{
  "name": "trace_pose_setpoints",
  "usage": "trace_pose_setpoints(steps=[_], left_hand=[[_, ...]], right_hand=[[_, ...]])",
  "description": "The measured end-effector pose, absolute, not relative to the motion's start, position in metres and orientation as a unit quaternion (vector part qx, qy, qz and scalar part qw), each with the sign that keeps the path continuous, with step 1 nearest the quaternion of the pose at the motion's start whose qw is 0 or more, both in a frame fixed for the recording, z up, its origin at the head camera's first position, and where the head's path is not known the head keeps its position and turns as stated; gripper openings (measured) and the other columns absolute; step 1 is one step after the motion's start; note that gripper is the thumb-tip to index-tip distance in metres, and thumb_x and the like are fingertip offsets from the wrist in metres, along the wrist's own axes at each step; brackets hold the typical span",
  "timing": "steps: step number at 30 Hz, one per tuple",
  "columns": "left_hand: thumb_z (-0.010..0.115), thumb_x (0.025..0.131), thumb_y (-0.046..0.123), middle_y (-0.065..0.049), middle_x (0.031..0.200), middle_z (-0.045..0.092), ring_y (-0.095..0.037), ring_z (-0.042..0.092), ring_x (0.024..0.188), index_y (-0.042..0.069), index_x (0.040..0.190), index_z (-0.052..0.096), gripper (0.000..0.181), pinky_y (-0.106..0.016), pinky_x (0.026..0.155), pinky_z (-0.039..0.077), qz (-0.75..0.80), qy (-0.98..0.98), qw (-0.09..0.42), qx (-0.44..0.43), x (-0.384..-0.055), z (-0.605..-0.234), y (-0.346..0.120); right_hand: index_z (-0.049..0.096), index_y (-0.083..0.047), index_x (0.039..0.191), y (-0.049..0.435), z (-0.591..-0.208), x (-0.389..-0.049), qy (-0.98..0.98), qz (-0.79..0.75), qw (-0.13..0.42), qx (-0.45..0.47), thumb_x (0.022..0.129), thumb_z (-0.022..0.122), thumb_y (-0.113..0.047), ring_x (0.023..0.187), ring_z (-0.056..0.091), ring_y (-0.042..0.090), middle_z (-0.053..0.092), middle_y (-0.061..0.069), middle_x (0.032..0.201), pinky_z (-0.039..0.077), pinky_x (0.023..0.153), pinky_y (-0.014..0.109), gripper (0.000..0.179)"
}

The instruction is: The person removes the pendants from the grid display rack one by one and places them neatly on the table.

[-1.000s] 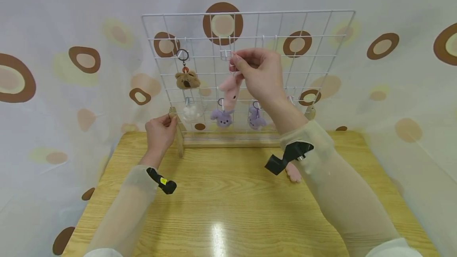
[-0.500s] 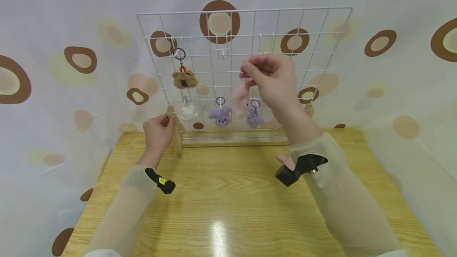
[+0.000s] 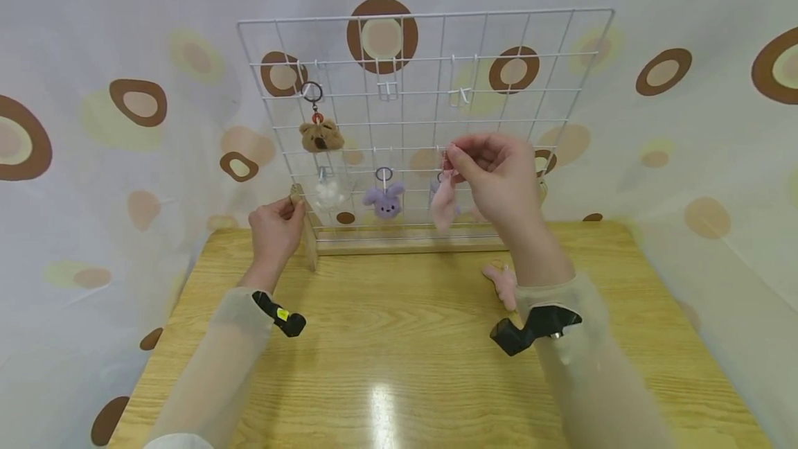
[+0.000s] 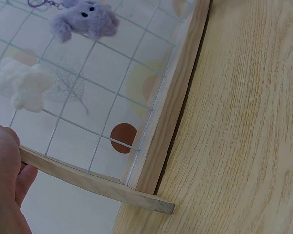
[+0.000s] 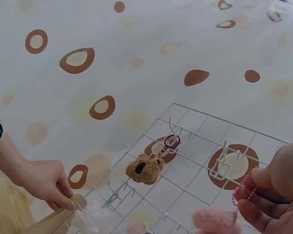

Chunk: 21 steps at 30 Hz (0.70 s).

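My right hand point(image 3: 503, 175) pinches the pink bead chain point(image 5: 235, 195) of a pink plush keychain point(image 3: 443, 208), which dangles before the lower part of a white wire grid rack point(image 3: 424, 15). The thumb and index finger meet on the chain. Behind this plush, a purple plush keychain point(image 3: 434, 190) is partly hidden. At the rack's left side, my left hand point(image 3: 276, 231) grips the upper end of the wooden side foot point(image 4: 88, 181) between thumb and fingers. Another pink plush keychain point(image 3: 505, 285) lies on the table, close to my right wrist.
A brown bear keychain point(image 3: 321, 136) hangs at upper left on the rack, above a white plush keychain point(image 3: 330, 192). A purple rabbit keychain point(image 3: 384, 201) hangs low in the middle. White hooks point(image 3: 461, 95) project from the upper grid. The wooden table point(image 3: 399, 338) extends in front.
My right hand has moved right and down with the pink plush keychain, away from the upper middle hook. The left hand stays on the wooden foot.
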<state>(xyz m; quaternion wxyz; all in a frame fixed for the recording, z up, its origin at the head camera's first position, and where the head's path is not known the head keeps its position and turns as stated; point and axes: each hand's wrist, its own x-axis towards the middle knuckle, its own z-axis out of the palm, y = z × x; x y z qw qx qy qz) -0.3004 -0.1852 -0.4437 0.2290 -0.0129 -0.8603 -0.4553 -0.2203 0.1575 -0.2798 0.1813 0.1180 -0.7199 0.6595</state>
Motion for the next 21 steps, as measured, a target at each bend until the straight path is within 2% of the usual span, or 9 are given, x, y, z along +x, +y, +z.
trace_pose_setpoints(steps=[6, 13, 21], left_hand=[[0.071, 0.103, 0.019, -0.019, 0.098, 0.079, -0.028, 0.079, 0.090, -0.003, 0.109, 0.081, 0.025, -0.045, 0.079, 0.063, -0.449, -0.864, 0.228, -0.009, -0.301, -0.445, -0.186], [0.070, 0.103, 0.020, -0.017, 0.096, 0.079, -0.027, 0.079, 0.087, -0.002, 0.106, 0.083, 0.025, -0.044, 0.077, 0.063, -0.441, -0.869, 0.226, -0.005, -0.301, -0.446, -0.186], [0.071, 0.103, 0.020, -0.018, 0.096, 0.079, -0.028, 0.079, 0.087, -0.002, 0.107, 0.082, 0.025, -0.045, 0.076, 0.064, -0.440, -0.868, 0.229, -0.006, -0.301, -0.444, -0.184]], right_hand=[[0.073, 0.008, 0.103, 0.163, -0.296, -0.211, -0.734, 0.648, 0.179, 0.098, 0.099, 0.074, -0.003, 0.083, 0.074, 0.023, 0.076, 0.017, 0.094, 0.061, 0.073, 0.026, 0.012], [0.074, 0.005, 0.102, 0.168, -0.318, -0.204, -0.736, 0.650, 0.169, 0.081, 0.099, 0.074, -0.001, 0.082, 0.074, 0.022, 0.075, 0.020, 0.095, 0.062, 0.074, 0.027, 0.007], [0.070, 0.012, 0.105, 0.178, -0.343, -0.196, -0.739, 0.656, 0.128, 0.085, 0.102, 0.069, -0.001, 0.086, 0.074, 0.021, 0.073, 0.027, 0.101, 0.062, 0.078, 0.029, 0.013]])
